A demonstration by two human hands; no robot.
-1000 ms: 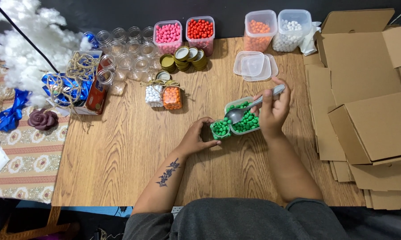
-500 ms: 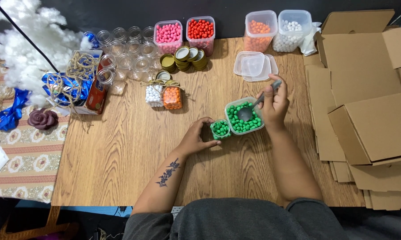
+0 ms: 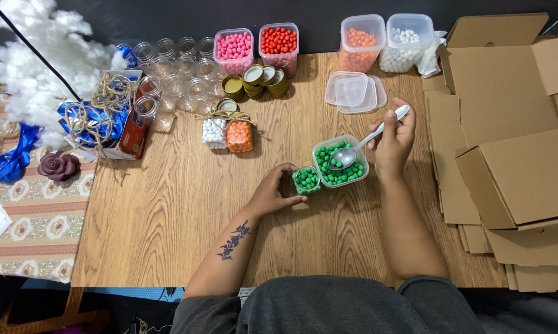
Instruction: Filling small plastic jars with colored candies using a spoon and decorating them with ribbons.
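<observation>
Spoon in green beads, small jar steadied

Green beads fill a clear plastic tub [image 3: 341,162] near the middle of the wooden surface [image 3: 167,204]. The right hand [image 3: 393,139] is clamped on the handle of a metal spoon [image 3: 367,141], whose bowl rests among the beads in the tub. Just left of the tub, touching or nearly touching it, stands a small glass jar [image 3: 306,180] already holding green beads; the left hand [image 3: 273,192] curls around its left side, fingers closed against the glass.

Farther from the person, left of centre, two filled small jars stand side by side, one with white beads [image 3: 214,132] and one with orange beads [image 3: 240,136], each tied with twine at the neck. Beyond them lie a cluster of gold lids [image 3: 257,80] and a group of empty glass jars [image 3: 174,68]. Along the far edge sit tubs of pink beads [image 3: 234,49], red beads [image 3: 278,44], orange beads [image 3: 360,43] and white beads [image 3: 406,41], with a stack of clear tub lids [image 3: 354,91] nearer. Flattened cardboard boxes [image 3: 508,142] cover the right side. At the left lie blue ribbon [image 3: 93,117], twine and white fluffy material [image 3: 38,55].
</observation>
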